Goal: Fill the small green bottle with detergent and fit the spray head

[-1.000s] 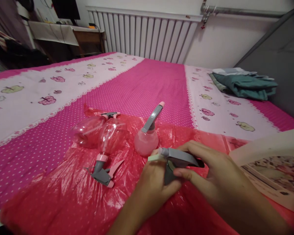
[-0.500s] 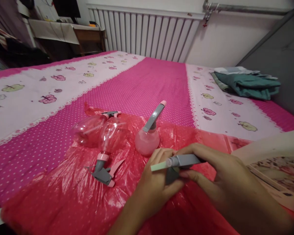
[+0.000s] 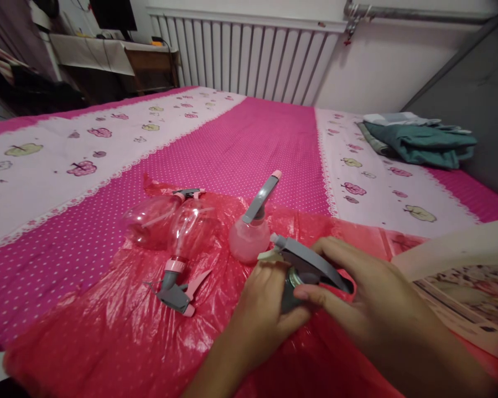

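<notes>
My left hand [image 3: 259,309] is wrapped round a dark bottle [image 3: 289,298], mostly hidden by the fingers, with its pale rim showing. Over that rim, my right hand [image 3: 357,293] grips a grey spray head [image 3: 307,260] with a pale green trigger; I cannot tell if it is seated on the neck. Just beyond my left hand, a round pink spray bottle [image 3: 249,240] stands upright. To the left lie two clear spray bottles, the nearer bottle [image 3: 188,229] with its grey and pink head toward me and the farther bottle [image 3: 147,224] partly behind it.
A crinkled red plastic sheet [image 3: 120,337] lies under the bottles on a pink and white bed cover [image 3: 269,132]. At the right are folded green cloths [image 3: 427,143] and a pale printed box-like object [image 3: 468,265]. A radiator [image 3: 240,55] lines the far wall.
The spray head has turned in my right hand, its nozzle swinging up and away from me. The bottle's rim now shows beneath it. The other bottles have not moved.
</notes>
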Motion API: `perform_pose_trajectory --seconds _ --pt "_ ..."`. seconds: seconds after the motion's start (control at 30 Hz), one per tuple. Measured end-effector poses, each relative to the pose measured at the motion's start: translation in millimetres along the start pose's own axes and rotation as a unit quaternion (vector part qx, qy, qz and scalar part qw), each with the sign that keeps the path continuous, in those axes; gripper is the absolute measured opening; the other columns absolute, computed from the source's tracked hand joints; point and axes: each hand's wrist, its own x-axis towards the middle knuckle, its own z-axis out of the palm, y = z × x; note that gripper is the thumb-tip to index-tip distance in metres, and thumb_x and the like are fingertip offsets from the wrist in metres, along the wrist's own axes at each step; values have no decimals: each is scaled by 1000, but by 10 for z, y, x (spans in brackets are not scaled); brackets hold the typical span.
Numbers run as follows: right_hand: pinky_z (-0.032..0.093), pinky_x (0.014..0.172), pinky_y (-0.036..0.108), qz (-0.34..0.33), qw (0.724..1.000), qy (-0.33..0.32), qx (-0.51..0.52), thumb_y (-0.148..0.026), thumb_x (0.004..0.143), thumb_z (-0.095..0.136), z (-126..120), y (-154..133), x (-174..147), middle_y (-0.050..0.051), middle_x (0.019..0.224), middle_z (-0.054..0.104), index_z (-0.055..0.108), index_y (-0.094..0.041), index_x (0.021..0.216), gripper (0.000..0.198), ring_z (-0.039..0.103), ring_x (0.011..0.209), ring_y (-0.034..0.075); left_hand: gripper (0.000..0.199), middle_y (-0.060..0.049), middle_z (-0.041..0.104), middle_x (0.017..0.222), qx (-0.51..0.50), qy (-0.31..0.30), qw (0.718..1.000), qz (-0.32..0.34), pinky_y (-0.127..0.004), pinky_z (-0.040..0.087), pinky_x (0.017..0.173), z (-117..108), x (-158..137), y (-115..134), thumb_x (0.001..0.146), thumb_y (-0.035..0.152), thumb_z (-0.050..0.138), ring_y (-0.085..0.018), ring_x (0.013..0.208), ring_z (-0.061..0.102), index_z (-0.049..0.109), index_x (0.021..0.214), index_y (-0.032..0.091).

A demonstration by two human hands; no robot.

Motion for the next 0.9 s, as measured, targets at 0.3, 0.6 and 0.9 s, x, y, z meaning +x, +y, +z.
perform_pose_trajectory --seconds 0.3,0.6,0.9 --pt "42 70 17 -62 998 -16 24 -22 90 61 -36 113 29 -7 92 67 71 -22 93 10 61 80 3 24 -9 67 126 -41 -3 999 5 -51 48 102 -8 65 27 93 22 64 -33 118 60 63 117 22" --pt "52 78 21 -77 993 27 -83 -31 92 63 3 19 134 7 83 61 69 -15 101 19 63 89 18 24 -8 66 120 -16 10 1000 22 -47 48 99 18 36 27 90 17 64 -31 113 60 59 114 21" --pt "52 81 23 -62 992 52 -101 -36 91 65 46 -107 173 7 82 57 69 -15 103 24 60 91 18 35 -9 66 134 19 21 998 64 -45 47 103 16 39 15 104 25 58 -29 118 60 55 139 25"
